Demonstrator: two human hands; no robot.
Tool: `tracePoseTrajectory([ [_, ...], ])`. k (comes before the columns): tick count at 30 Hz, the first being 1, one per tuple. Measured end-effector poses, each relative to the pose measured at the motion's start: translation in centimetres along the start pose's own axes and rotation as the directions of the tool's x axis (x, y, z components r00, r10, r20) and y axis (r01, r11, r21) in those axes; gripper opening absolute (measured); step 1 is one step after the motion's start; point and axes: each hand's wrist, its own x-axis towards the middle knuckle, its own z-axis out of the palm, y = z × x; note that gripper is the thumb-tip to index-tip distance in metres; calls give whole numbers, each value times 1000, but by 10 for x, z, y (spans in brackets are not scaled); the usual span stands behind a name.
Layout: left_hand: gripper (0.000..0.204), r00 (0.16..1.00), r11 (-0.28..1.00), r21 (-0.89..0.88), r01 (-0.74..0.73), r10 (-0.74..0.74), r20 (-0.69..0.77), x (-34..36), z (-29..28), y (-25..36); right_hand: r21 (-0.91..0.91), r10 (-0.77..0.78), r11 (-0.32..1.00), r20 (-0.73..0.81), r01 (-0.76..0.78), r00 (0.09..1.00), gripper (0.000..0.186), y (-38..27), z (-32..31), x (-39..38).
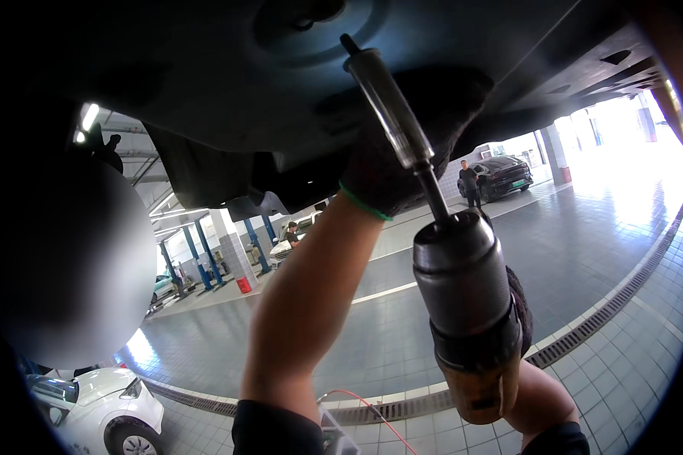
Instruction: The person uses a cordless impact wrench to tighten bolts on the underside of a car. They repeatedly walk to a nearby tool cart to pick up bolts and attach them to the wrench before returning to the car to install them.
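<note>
My right hand (522,307), in a dark glove, grips a cordless drill (463,277) from behind, its body hiding most of the fingers. Upward from its chuck runs a long bit holder with a clear sleeve (391,114). The dark tip appears close to a round recess (322,34) in a car's dark underside panel (220,98); contact cannot be made out. Behind the sleeve, my left hand (376,171) is raised against or near the underside in a dark glove with a green cuff. Shadow and the sleeve hide its fingers.
A large blurred grey rounded shape (91,265) fills the left side. Below it stands a white car (106,402). A red hose (376,413) and a floor drain grate (584,334) lie below. Farther off are a person (469,182), a dark car (505,176) and blue lift posts (201,254).
</note>
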Motion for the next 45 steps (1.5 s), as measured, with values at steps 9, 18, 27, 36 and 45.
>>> tracePoseTrajectory([
  [9, 30, 960, 990, -77, 118, -133, -246, 7, 24, 15, 68, 31, 997, 52, -34, 998, 46, -25, 15, -37],
  [18, 18, 966, 996, -4, 88, -86, -245, 22, -2, 28, 77, 47, 995, 136, -57, 990, 45, -19, 47, -49],
  [27, 16, 941, 990, -33, 138, -142, -307, 25, 8, 28, 22, 13, 1000, 169, -17, 986, 44, -27, 57, -54],
  [36, 15, 927, 995, 94, -46, 77, -368, 20, 13, 8, 12, -22, 1000, 207, 20, 978, 43, -26, 67, -50],
  [45, 21, 915, 850, -472, 233, -355, -189, 13, 16, 4, 22, 21, 999, 226, -26, 974, 42, 5, 71, -52],
])
